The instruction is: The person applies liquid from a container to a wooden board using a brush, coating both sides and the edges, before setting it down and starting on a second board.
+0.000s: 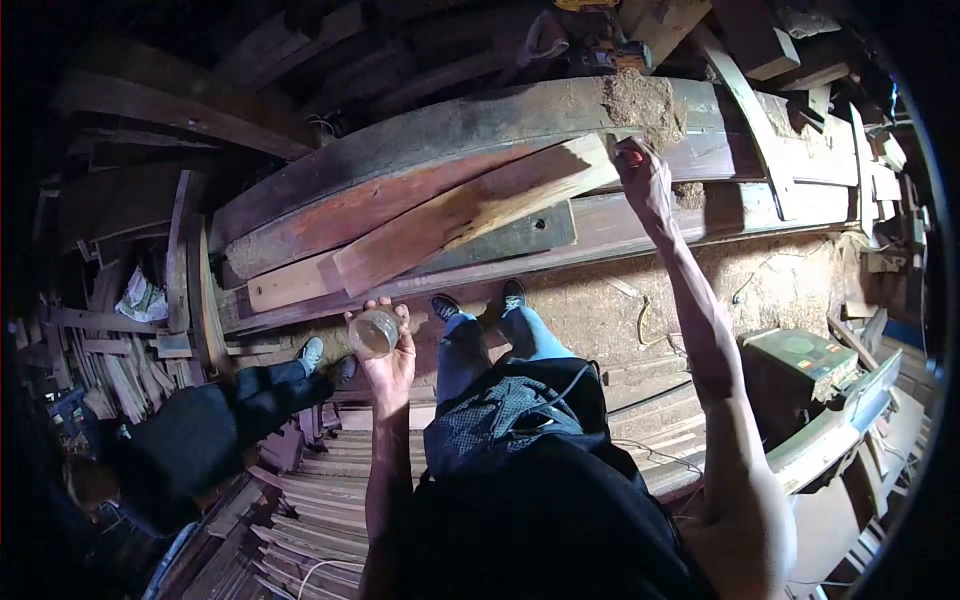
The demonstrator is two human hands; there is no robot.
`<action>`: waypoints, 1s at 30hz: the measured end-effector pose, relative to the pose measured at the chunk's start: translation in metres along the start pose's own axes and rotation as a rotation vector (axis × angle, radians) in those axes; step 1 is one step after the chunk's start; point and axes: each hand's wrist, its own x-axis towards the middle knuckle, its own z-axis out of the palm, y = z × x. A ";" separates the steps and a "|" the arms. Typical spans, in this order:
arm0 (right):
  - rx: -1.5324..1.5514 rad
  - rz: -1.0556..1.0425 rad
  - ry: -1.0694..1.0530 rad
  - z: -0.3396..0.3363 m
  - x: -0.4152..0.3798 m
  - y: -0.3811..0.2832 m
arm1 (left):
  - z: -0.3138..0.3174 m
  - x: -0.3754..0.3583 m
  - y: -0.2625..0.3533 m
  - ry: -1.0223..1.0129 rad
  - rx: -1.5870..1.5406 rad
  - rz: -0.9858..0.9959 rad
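Observation:
My left hand [388, 350], palm up, has its fingers curled round a roll of clear tape [374, 332], below the left part of the boards. At the upper right, my right hand [640, 170] is closed at the right end of a light wooden plank [480, 215]. Something small and red shows between its fingers, too small to name. The plank lies at a slant over a shorter light board [290, 284] and a dark board [510, 238] on the long timber bench.
A person [200, 430] in dark clothes stands at the left. Sawdust [640, 105] and a power tool [615, 52] are at the top. A green metal box [800, 362] stands at the right. Stacked slats [320, 510] lie at the lower left, and loose cords cross the floor.

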 end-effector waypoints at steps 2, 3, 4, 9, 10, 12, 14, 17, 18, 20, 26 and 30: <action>-0.049 0.001 -0.042 0.008 -0.004 -0.002 | -0.003 -0.001 -0.001 0.014 -0.017 0.002; -0.094 -0.025 -0.095 0.019 -0.011 -0.006 | -0.004 0.000 -0.002 0.028 -0.030 -0.003; -0.140 -0.051 -0.147 0.031 -0.020 -0.015 | -0.004 0.001 -0.003 0.024 -0.033 0.000; 0.359 -0.051 -0.426 0.087 -0.060 -0.106 | 0.010 0.004 -0.013 0.011 -0.043 -0.013; 0.376 0.032 -0.559 0.090 -0.058 -0.117 | 0.010 0.004 -0.014 0.015 -0.042 -0.011; 0.380 0.036 -0.542 0.108 -0.061 -0.118 | 0.011 0.007 -0.014 0.016 -0.018 -0.010; 0.382 0.039 -0.524 0.116 -0.056 -0.110 | 0.009 0.009 -0.012 -0.002 -0.029 -0.014; 0.457 0.086 -0.499 0.113 -0.037 -0.040 | 0.014 0.009 -0.015 -0.027 -0.030 -0.017; 0.569 0.052 -0.440 0.119 -0.036 0.001 | 0.013 0.009 -0.015 -0.033 -0.028 -0.014; 0.385 0.123 -0.212 0.054 -0.010 -0.001 | 0.010 0.009 -0.014 -0.036 -0.031 -0.010; -0.047 -0.033 -0.051 0.001 0.036 0.023 | 0.003 0.011 -0.016 0.030 -0.046 -0.016; -0.152 0.015 -0.310 0.049 0.014 -0.029 | 0.009 0.015 -0.020 0.049 0.004 -0.015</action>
